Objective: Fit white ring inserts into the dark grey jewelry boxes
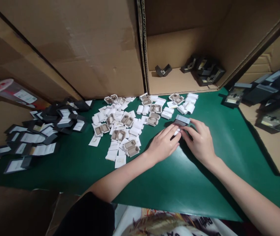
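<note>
My left hand (163, 144) and my right hand (200, 139) meet over a small grey box (182, 120) on the green table (179, 183). Fingertips of both hands press on the box and a white insert (176, 132) at its near edge; the fingers are bent together around it. Just left of the hands lies a heap of white and tan inserts (125, 126). Further left is a spread of black box lids with white cards (39, 134).
A large open cardboard box (179, 85) stands at the back with several finished dark boxes (205, 70) inside. More grey boxes (265, 95) are stacked at the right on cardboard. A plastic cup (12, 91) lies at far left. Cardboard walls rise behind.
</note>
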`<state>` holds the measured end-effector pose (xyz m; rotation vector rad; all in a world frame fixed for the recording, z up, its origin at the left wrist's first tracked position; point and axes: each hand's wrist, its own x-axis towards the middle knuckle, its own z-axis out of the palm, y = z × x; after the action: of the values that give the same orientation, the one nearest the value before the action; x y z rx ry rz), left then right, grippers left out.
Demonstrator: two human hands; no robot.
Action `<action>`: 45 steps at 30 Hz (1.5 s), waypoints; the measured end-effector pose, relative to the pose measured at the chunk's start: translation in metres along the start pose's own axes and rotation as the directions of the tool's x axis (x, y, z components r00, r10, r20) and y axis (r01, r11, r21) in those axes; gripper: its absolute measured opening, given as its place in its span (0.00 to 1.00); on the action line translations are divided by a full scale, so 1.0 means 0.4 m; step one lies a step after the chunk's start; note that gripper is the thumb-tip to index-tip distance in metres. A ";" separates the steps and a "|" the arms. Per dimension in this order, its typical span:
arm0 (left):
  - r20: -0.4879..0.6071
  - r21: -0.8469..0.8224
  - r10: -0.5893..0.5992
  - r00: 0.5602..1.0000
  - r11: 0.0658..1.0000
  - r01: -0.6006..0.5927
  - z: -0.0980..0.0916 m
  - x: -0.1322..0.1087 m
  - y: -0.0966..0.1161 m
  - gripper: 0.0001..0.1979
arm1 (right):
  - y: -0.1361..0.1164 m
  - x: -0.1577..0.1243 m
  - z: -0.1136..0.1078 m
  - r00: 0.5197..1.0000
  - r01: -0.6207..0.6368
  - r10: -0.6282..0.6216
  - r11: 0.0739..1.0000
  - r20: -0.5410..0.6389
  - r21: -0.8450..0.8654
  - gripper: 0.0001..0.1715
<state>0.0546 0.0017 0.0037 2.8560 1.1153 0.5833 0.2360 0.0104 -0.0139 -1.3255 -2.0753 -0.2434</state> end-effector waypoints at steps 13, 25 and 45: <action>0.064 0.087 -0.014 0.998 0.996 0.009 -0.001 -0.008 0.011 0.23 | -0.016 -0.012 -0.020 0.997 0.004 -0.008 0.999 0.080 0.050 0.19; 0.087 0.202 -0.138 0.987 0.972 0.118 0.005 -0.002 0.075 0.34 | -0.028 -0.003 -0.014 0.989 0.023 -0.020 1.000 0.144 -0.019 0.29; 0.166 0.026 -0.134 0.977 0.991 0.131 -0.074 0.027 0.050 0.24 | -0.002 -0.025 -0.002 0.955 0.035 -0.034 0.999 0.295 0.000 0.31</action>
<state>0.0645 -0.0093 0.0380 2.7532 1.2723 0.3218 0.2381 0.0023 -0.0194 -1.3996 -2.3472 -0.0682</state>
